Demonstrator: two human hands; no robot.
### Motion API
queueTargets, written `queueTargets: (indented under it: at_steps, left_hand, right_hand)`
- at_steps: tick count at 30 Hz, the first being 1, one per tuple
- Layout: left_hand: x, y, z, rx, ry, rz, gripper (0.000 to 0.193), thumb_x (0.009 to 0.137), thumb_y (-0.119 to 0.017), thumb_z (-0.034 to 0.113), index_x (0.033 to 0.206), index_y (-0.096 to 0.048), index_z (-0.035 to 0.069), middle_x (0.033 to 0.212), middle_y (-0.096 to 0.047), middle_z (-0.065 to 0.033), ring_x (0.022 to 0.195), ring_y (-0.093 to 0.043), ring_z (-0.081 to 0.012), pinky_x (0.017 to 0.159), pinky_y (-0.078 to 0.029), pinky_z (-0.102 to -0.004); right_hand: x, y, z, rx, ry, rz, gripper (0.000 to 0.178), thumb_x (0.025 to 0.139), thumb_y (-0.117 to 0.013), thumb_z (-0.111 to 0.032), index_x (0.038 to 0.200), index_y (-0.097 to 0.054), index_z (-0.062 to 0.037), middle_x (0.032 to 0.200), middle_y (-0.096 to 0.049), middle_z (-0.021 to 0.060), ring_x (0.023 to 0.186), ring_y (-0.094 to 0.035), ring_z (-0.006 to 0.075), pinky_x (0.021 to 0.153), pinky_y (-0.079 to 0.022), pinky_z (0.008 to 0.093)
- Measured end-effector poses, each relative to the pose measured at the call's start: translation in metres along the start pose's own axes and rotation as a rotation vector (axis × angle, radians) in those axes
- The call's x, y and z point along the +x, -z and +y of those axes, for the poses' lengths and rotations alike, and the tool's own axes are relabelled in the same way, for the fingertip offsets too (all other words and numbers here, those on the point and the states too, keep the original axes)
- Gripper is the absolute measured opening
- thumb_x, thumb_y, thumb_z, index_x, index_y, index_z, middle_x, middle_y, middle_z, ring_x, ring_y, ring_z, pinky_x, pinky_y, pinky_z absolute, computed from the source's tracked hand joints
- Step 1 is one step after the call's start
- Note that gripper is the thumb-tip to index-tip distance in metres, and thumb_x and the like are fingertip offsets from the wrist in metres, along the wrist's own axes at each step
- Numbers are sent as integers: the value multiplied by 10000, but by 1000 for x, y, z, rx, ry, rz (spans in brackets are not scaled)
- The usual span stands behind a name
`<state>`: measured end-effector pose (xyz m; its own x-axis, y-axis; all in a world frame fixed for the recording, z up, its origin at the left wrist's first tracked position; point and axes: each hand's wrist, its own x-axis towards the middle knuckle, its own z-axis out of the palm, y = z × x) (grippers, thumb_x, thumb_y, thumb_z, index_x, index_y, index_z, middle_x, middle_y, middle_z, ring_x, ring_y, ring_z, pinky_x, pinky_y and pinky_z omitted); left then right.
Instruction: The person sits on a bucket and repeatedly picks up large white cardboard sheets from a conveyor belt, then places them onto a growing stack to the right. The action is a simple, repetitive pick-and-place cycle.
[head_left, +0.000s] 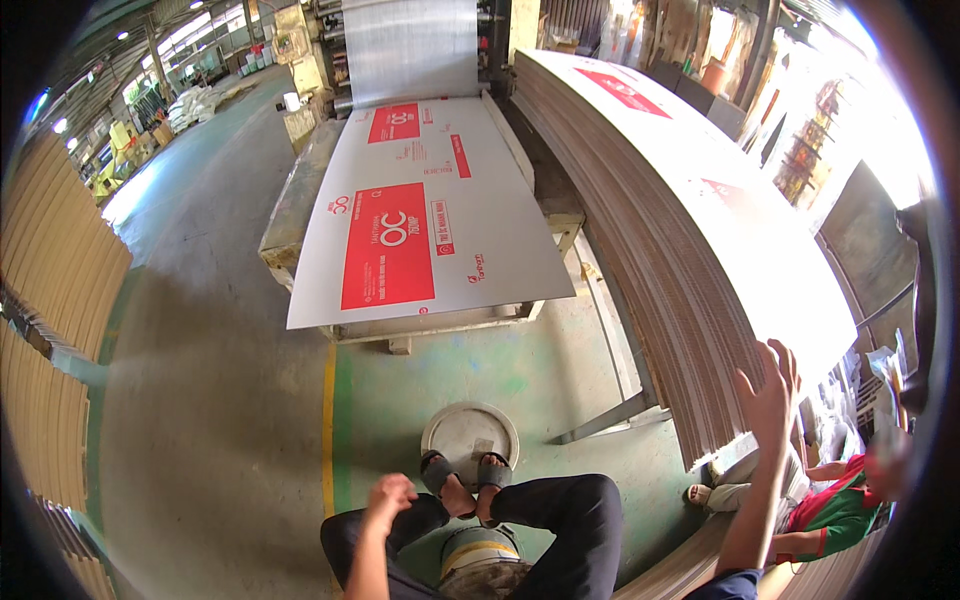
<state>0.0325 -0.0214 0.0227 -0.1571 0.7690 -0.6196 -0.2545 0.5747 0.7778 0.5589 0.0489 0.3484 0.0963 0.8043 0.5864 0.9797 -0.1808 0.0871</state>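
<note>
The right hand (770,395), fingers spread, is at the near corner of the ridged corrugated-board stack (640,250), perhaps touching; glare bleaches its smooth top. The left hand (388,498) curls closed, palm hidden. A flat printed sheet (510,240) overhangs the table (480,321)'s near edge.

A printed sheet (470,215) is lying across the bench (300,195); a tall stack (620,220) is resting on a metal frame (610,417); the floor (230,400) is bearing a round disc (468,430).
</note>
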Motion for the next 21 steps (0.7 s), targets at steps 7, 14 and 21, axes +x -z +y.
queueTargets:
  at_steps: [7,14,21]
  left_hand:
    - [-64,-97,-70,153,9,-499,222,946,-541,135,1127,-573,12,1013,-666,-93,910,-651,-157,771,-503,-270]
    - [-101,-173,-15,215,-223,-688,289,971,-534,232,1121,-580,-11,984,-654,-65,908,-615,-127,799,-487,-257]
    - [-129,-261,184,-532,-35,-1136,468,970,-512,346,1250,-456,-25,1019,-618,-80,869,-602,-128,755,-512,-300]
  right_hand:
    - [-20,-12,73,113,-91,-16,360,721,-729,-196,1059,-670,-84,1101,-652,59,1026,-605,256,970,-380,422]
    - [-5,-27,62,17,504,381,292,784,-666,-42,1070,-623,-84,1014,-681,60,931,-658,169,1039,-332,457]
    - [-61,45,-126,322,767,203,178,754,-682,-291,894,-662,-183,999,-644,-56,962,-610,139,986,-295,524]
